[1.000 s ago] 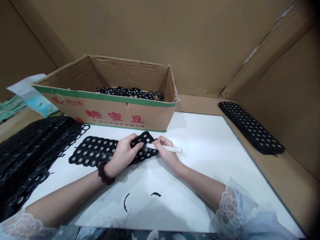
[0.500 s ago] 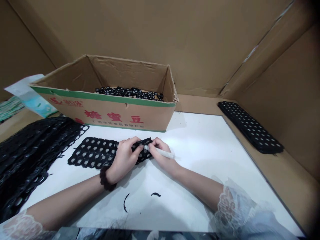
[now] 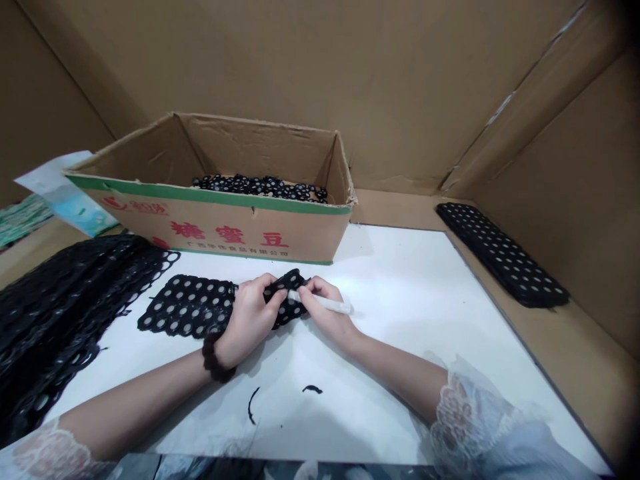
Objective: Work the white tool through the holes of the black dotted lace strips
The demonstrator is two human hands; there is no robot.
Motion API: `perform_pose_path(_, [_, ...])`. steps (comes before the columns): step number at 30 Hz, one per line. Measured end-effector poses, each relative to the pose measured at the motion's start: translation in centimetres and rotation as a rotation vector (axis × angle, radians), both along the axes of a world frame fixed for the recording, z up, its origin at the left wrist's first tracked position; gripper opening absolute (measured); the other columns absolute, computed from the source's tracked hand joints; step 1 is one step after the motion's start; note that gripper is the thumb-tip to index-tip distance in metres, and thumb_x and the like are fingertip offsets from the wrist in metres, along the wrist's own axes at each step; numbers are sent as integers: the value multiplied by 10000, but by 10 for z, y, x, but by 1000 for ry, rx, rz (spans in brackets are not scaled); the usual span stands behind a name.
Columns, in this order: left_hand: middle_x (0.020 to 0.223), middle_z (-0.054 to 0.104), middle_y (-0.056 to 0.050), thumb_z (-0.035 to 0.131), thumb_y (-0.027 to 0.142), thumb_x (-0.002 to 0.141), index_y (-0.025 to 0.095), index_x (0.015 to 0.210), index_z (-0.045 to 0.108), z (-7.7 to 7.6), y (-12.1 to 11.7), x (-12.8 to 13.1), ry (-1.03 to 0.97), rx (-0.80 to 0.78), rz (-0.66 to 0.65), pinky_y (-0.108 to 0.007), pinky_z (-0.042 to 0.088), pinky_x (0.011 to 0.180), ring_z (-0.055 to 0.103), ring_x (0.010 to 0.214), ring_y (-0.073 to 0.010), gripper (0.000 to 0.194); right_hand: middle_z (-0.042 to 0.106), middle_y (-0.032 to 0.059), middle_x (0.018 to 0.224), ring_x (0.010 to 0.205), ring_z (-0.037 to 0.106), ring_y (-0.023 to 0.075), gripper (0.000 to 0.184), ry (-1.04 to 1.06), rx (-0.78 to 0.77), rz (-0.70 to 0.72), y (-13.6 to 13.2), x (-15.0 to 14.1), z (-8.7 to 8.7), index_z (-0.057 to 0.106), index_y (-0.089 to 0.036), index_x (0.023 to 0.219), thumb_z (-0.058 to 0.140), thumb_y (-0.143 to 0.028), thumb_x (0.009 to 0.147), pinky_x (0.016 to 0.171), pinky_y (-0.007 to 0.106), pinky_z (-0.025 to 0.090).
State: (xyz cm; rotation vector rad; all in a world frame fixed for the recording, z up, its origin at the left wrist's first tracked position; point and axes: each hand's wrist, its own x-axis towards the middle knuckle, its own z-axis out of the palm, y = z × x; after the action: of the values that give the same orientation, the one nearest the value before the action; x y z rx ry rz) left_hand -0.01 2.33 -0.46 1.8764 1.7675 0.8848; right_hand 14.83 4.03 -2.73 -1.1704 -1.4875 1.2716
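A black lace-like strip with rows of pale round spots [image 3: 187, 307] lies across the white board. My left hand [image 3: 251, 319] is closed on its right part, thumb and fingers pinching a raised fold of it. Close by, my right hand [image 3: 333, 323] grips a slim white pen-like tool [image 3: 334, 305]. The tool's tip meets the strip beside my left thumb; the tip itself is hidden, so its kind cannot be told. My right fingertips are at the strip's right end.
Behind the strip stands an open cardboard box [image 3: 240, 230] holding black spotted pieces [image 3: 265, 187]. A heap of black openwork material [image 3: 65, 300] covers the left side. At right lies a stack of spotted strips [image 3: 500, 253]. Two black scraps [image 3: 313, 389] lie near the front edge.
The fold between my hands has opened upward, showing more of its spotted face. My right hand and the white tool have shifted slightly to the right.
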Motion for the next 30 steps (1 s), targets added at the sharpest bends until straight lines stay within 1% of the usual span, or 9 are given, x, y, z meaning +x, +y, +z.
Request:
perform_pose_path(5, [679, 577, 4, 482, 268, 788, 194, 691, 469, 1, -2, 3, 60, 20, 0, -274, 370, 632, 536, 674, -175, 123, 444, -40, 589, 558, 421, 106, 197, -11, -11, 4, 0, -2, -1, 427, -195, 645, 473, -332, 779, 521, 227, 334])
perform_pose_path(9, [656, 559, 16, 478, 296, 795, 196, 714, 478, 3, 3, 0, 52, 16, 10, -262, 373, 612, 520, 623, -158, 129, 435, -36, 589, 577, 408, 103, 223, 49, -5, -42, 0, 2, 3, 424, -186, 609, 479, -320, 778, 544, 227, 336])
perform_pose_path(13, [623, 526, 27, 487, 305, 788, 195, 696, 462, 2, 7, -2, 32, -1, 17, -251, 369, 594, 499, 596, -147, 146, 434, -33, 600, 584, 410, 104, 224, 69, -5, -25, -2, 5, 4, 431, -184, 620, 481, -324, 787, 548, 229, 334])
perform_pose_path(19, [627, 527, 27, 490, 280, 783, 193, 686, 451, -1, 2, 1, 23, 17, 41, -246, 357, 592, 496, 603, -144, 136, 419, -43, 599, 576, 398, 97, 216, -2, 49, 11, -4, 3, 4, 420, -185, 641, 465, -324, 800, 545, 220, 321])
perform_pose_path(23, [679, 553, 2, 468, 243, 790, 189, 690, 458, -2, -3, 4, 89, 84, -4, -268, 358, 654, 513, 685, -168, 114, 421, -46, 606, 583, 404, 96, 202, -44, 64, 45, -3, -1, 3, 412, -187, 649, 452, -313, 802, 545, 216, 320])
perform_pose_path(25, [666, 544, 2, 469, 247, 791, 189, 683, 450, -1, -2, 3, 113, 88, -16, -269, 355, 645, 511, 676, -170, 123, 425, -46, 605, 581, 403, 96, 203, -54, 72, 40, -2, 0, 2, 413, -188, 649, 460, -314, 800, 540, 216, 321])
perform_pose_path(27, [654, 536, 8, 476, 268, 793, 191, 685, 445, 0, 0, 0, 114, 73, -14, -261, 352, 619, 507, 650, -165, 136, 428, -45, 602, 575, 409, 96, 211, -30, 61, 22, -1, 2, 2, 417, -189, 654, 464, -331, 803, 533, 215, 328])
perform_pose_path(30, [652, 541, 13, 478, 306, 800, 191, 700, 457, 0, 6, -6, 93, 68, -14, -251, 359, 601, 506, 627, -157, 154, 431, -42, 617, 565, 421, 94, 229, 70, 22, 32, 1, 8, 2, 407, -191, 659, 460, -353, 811, 516, 213, 341])
